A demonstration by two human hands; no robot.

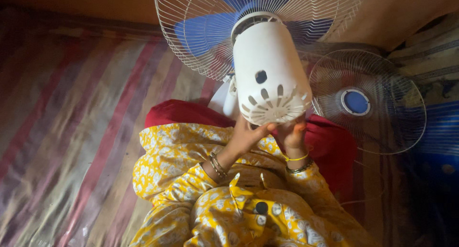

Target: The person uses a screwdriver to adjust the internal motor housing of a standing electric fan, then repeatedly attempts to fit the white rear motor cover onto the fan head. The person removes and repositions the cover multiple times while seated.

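As seen from above, counts first: one striped mat [71,132] on the floor at left; one fan [258,41] at top centre, with blue blades [201,32] behind a white wire guard [181,22]; one white motor housing [267,70] facing the camera, vented at its end; one loose guard [368,101] lying flat at right, blue hub at its middle. Two hands, both the person's own. Bangles on each wrist.

Left hand [246,137]: reaches up from the yellow flowered sleeve [167,165], fingers spread and curled up against the lower rim of the housing, thumb along the vented end. Open grip, touching, not wrapped around.

Right hand [292,134]: just beside the left, fingers up against the housing's lower right edge. How far this grip is spread cannot be told; the fingertips are hidden behind the housing.

Fan sits over the person's lap, above red cloth [191,114], housing tilted toward the camera. Loose guard lies apart from both hands, near the housing's right side.
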